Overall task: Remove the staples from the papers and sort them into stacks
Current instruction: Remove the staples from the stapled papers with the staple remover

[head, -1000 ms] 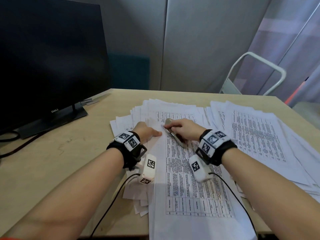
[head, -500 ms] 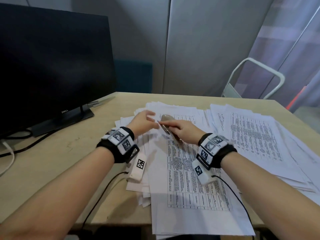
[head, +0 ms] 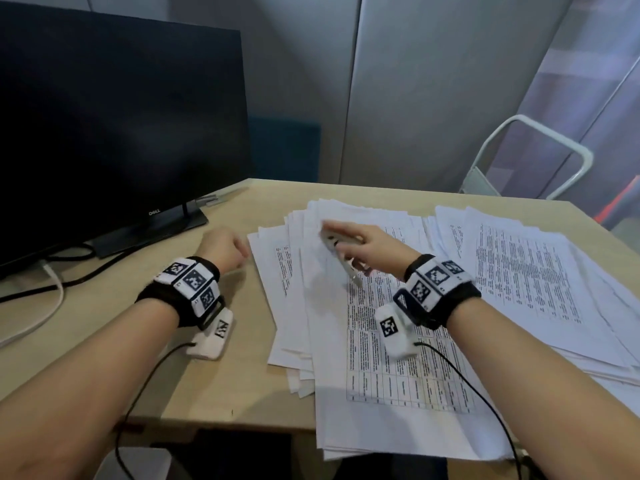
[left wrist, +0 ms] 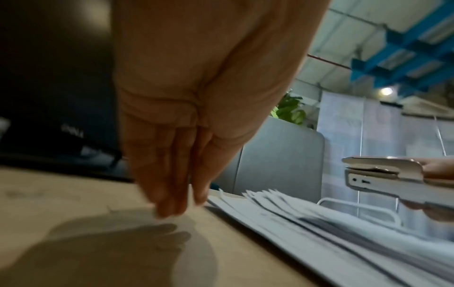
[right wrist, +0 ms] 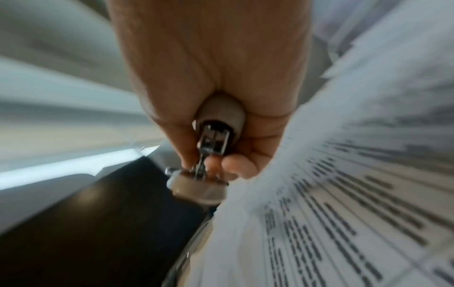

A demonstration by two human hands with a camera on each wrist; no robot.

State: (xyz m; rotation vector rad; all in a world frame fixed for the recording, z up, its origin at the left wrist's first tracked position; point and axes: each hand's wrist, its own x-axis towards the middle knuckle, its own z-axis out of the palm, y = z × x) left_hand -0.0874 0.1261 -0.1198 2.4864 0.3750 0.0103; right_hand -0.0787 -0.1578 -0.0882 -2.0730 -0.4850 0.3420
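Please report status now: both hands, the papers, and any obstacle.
Left hand open, off the papers, over bare table. Right hand grips the stapler above the near stack. No obstacle seen.

Staple remover (head: 341,252) tip blurred, papers' (head: 398,341) txt unreadable.

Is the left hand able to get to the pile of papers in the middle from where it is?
Probably yes. The left hand hovers over bare table right beside the middle pile of papers, with nothing between them. The right hand holds the stapler above that pile, further right.
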